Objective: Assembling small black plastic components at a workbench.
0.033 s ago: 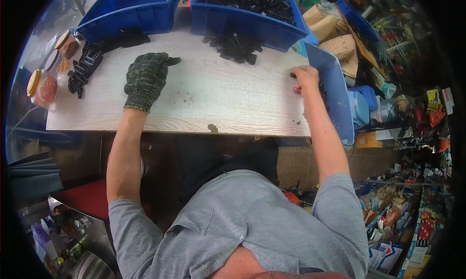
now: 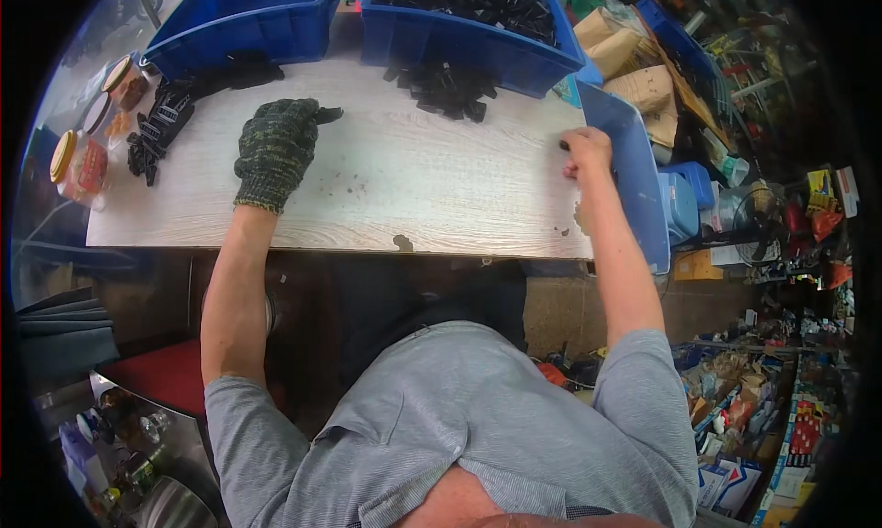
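And here's the desk (image 2: 441,170), pale wood-grain top, brown patches where the surface has chipped along its front edge, reddish specks (image 2: 349,188) left of centre! Left of those sits the left hand (image 2: 277,147) in a dark green knitted glove, fingers curled around a black plastic piece (image 2: 329,114) that pokes out on the right. Over at the right edge, the bare right hand (image 2: 590,149), fingers bent, pinching a small black part (image 2: 564,145), just beside a light-blue bin (image 2: 643,193). Along the back edge, two deep-blue crates: the left crate (image 2: 243,39) and the right crate (image 2: 459,45), heaped with black parts, a loose pile (image 2: 450,94) right in front of it. Towards the back left corner, more black strips (image 2: 163,124), with lidded jars (image 2: 84,165) alongside. Out in the room, brown paper sacks (image 2: 643,89) behind the bin, crowded clutter down the right, a red panel (image 2: 165,372) lower left
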{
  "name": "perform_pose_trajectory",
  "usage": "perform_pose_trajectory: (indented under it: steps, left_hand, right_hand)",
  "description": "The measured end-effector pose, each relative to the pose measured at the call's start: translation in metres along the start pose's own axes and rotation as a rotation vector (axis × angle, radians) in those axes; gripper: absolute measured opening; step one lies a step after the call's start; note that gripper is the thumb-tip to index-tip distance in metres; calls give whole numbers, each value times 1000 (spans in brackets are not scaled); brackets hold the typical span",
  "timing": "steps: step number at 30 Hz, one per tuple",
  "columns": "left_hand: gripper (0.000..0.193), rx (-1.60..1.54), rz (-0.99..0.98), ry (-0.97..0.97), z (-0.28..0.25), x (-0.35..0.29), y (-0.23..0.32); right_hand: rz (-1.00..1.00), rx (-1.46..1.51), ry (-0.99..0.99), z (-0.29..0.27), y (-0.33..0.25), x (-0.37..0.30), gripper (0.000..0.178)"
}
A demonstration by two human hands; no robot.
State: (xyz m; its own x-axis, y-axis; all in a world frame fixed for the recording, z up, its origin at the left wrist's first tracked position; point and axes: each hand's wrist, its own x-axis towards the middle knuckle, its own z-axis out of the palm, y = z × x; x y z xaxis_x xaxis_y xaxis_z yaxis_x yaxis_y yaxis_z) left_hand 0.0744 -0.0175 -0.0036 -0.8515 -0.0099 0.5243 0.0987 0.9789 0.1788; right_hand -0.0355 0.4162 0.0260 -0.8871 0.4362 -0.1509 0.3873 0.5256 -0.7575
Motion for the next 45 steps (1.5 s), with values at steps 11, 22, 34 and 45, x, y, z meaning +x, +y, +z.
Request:
perform_pose_trajectory:
  steps: [11, 22, 34, 45]
  left_hand:
    - [21, 29, -7, 15, 6, 0, -3]
    - [22, -39, 11, 30, 9, 0, -8]
    - [23, -75, -31, 171, 0, 0, -4]
    - [25, -881, -114, -47, 40, -17, 105]
  right_hand:
    - [-97, 427, -211, 12, -25, -39, 31]
    - [-346, 89, -346, 95, -61, -79, 25]
    - [-293, 129, -377, 89, -53, -78, 24]
    - [-148, 522, -694, 81, -35, -143, 19]
